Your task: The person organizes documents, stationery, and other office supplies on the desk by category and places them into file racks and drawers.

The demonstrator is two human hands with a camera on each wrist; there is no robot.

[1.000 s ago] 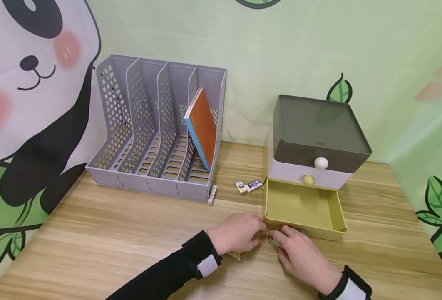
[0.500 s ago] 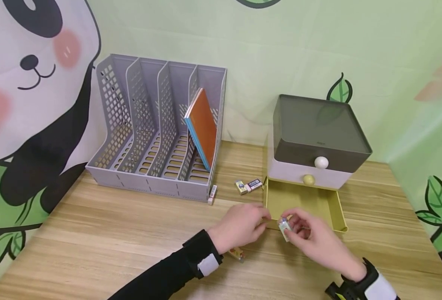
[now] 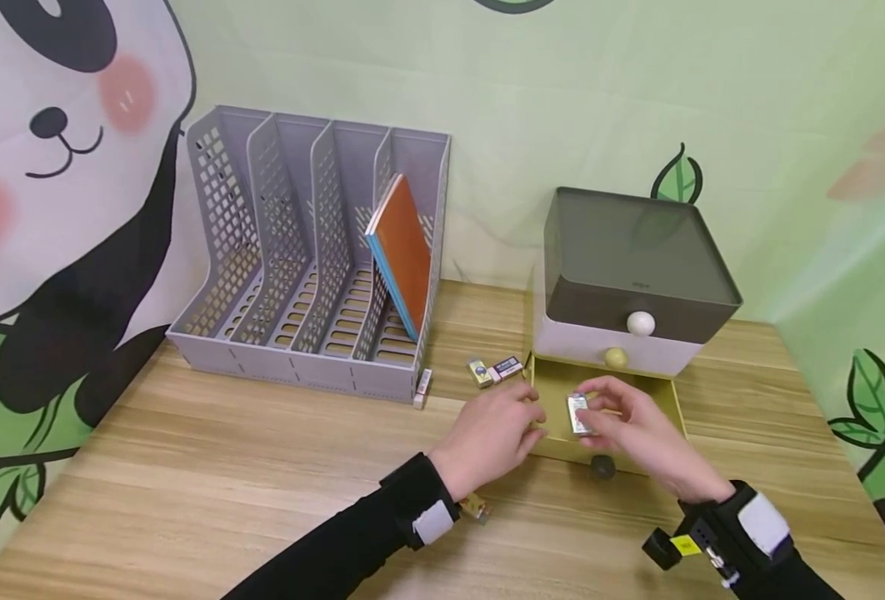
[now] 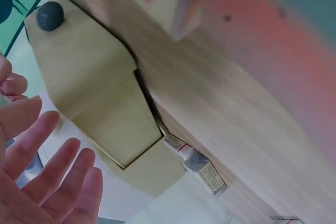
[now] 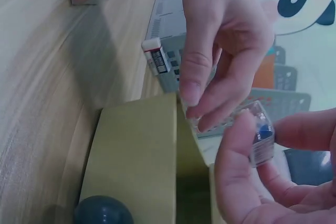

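Note:
My right hand (image 3: 641, 429) pinches a small plastic-wrapped block that looks like an eraser (image 3: 577, 414) over the pulled-out yellow drawer (image 3: 553, 390). In the right wrist view the clear wrapper with a blue mark shows between thumb and fingers on that eraser (image 5: 262, 135). My left hand (image 3: 487, 433) hovers by the drawer's left front corner; its fingers are loosely bent, with nothing seen between them. The left wrist view shows the left hand (image 4: 55, 177) with its fingers apart beside the drawer. An orange-and-yellow wrapped piece (image 3: 476, 507) lies on the table, partly hidden by the left wrist.
Two erasers (image 3: 506, 368) lie left of the drawer unit (image 3: 645, 250), and another eraser (image 3: 423, 388) leans by the grey file rack (image 3: 300, 367). An orange notebook (image 3: 403, 250) stands tilted in the rack's right slot. A dark knob (image 3: 602, 467) sticks out from the drawer front.
My right hand has lifted the eraser from in front of the drawer and carried it up over the drawer. My left hand has moved slightly up along the drawer's left side.

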